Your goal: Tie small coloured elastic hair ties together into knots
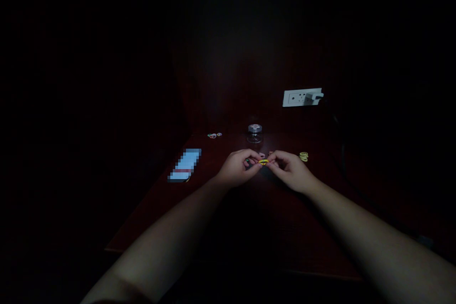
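A small yellow hair tie [263, 162] is pinched between both hands above the dark red table, forming a narrow loop. My left hand [239, 167] is closed on its left side with thumb and fingertips. On the other side, my right hand [290, 169] grips it the same way. Something small and green shows by the left fingers, too small to make out. Just behind the hands lies a pinkish ring [262, 155], partly hidden by the fingers. Several pale yellow hair ties [303, 156] form a little pile beyond my right hand.
A clear lidded jar [255, 134] stands at the back of the table [249, 228]. Several coloured rings [214, 136] lie at the back left. A lit phone [185, 165] with a blurred screen rests at left. A wall socket [302, 97] holds a plug with a dark cable.
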Action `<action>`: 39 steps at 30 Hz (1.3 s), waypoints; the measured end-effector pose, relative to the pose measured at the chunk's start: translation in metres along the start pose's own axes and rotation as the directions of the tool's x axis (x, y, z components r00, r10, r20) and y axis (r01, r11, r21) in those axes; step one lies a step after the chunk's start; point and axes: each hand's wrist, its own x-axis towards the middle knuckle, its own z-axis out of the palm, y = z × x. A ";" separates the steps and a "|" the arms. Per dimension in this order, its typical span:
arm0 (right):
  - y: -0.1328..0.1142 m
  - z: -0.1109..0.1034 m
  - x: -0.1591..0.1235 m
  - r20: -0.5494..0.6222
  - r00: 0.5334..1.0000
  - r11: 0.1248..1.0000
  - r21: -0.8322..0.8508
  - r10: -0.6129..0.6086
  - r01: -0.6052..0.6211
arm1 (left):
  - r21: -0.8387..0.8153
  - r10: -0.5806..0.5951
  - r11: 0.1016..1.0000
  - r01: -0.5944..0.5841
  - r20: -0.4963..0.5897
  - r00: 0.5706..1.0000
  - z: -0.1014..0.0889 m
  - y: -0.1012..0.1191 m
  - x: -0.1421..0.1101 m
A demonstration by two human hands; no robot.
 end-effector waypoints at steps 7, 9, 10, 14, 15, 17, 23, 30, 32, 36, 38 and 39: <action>-0.002 0.000 0.000 0.006 1.000 1.000 -0.001 -0.001 0.001 | 0.000 0.013 1.000 -0.013 -0.018 1.000 0.001 -0.002 0.000; -0.002 0.000 0.000 0.008 1.000 1.000 0.014 0.006 -0.006 | -0.004 0.017 1.000 -0.017 -0.018 1.000 0.001 -0.002 0.000; -0.003 0.000 0.000 0.009 1.000 1.000 0.022 0.012 -0.012 | -0.005 0.018 1.000 -0.018 -0.017 1.000 0.001 -0.002 0.000; -0.003 0.000 0.001 0.031 0.998 0.996 0.061 0.056 -0.057 | 0.007 0.027 1.000 -0.027 -0.015 1.000 0.001 -0.003 0.000; -0.003 0.000 0.001 0.042 0.997 0.995 0.075 0.070 -0.073 | 0.012 0.030 0.999 -0.030 -0.014 0.999 0.001 -0.002 0.000; -0.003 0.000 0.001 0.066 0.994 0.990 0.097 0.092 -0.098 | 0.017 0.040 0.999 -0.039 -0.006 0.999 0.001 -0.002 0.001; 0.001 0.001 0.001 0.032 0.998 0.995 0.090 0.047 -0.050 | 0.005 0.040 0.999 -0.040 0.018 0.999 0.000 -0.001 0.000; 0.002 0.000 0.000 0.032 0.998 0.988 0.143 0.059 -0.063 | 0.015 -0.016 1.000 0.016 0.028 0.999 0.001 -0.005 0.000; 0.002 0.000 0.000 0.063 0.994 0.982 0.160 0.086 -0.095 | 0.016 -0.035 0.999 0.035 0.026 0.999 0.001 -0.005 0.000; 0.002 0.003 -0.001 0.137 0.981 0.958 0.232 0.137 -0.166 | 0.037 -0.077 0.996 0.076 0.024 0.997 0.001 -0.004 0.000; 0.002 0.004 -0.001 0.118 0.985 0.963 0.225 0.127 -0.151 | 0.048 -0.102 0.994 0.101 0.024 0.994 0.001 -0.004 0.000; 0.002 0.004 -0.001 0.103 0.988 0.968 0.209 0.117 -0.137 | 0.049 -0.107 0.993 0.106 0.021 0.994 0.002 -0.004 0.000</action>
